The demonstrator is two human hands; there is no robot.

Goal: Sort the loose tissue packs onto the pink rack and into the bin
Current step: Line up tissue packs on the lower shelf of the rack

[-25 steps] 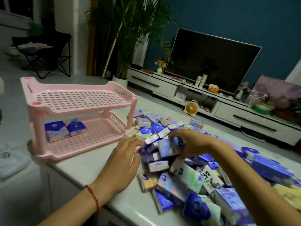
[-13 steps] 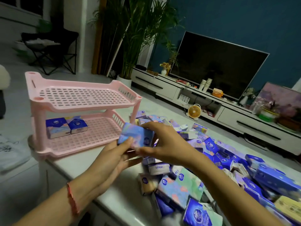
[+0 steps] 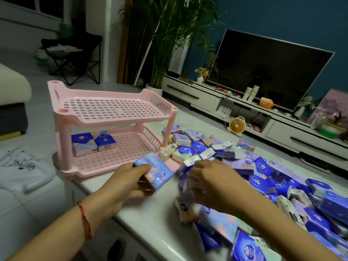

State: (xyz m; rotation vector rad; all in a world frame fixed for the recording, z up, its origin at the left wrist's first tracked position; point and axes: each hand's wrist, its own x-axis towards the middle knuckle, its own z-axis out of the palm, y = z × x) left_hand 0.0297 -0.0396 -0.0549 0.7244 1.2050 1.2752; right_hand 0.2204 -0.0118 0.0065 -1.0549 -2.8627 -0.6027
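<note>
Gripping pastel tissue pack (image 3: 155, 171), left hand (image 3: 125, 182) has fingers wrapped round it, just off pink rack (image 3: 113, 117) front edge; pack long axis runs 10 to 4 o'clock, logo end toward 4. Right hand (image 3: 211, 187) blurred over loose pack heap (image 3: 254, 178), fingers curled, grip cannot tell. Two blue packs (image 3: 93, 144) upright on lower shelf at 9 o'clock side. Yellow pack (image 3: 167, 151) leans between held pack and rack post. Marble tabletop (image 3: 150, 219) underneath

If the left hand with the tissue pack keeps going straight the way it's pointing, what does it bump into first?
Probably the front rim of the pink rack: the left hand and its tissue pack point toward the lower shelf, though depth is hard to judge.
</note>
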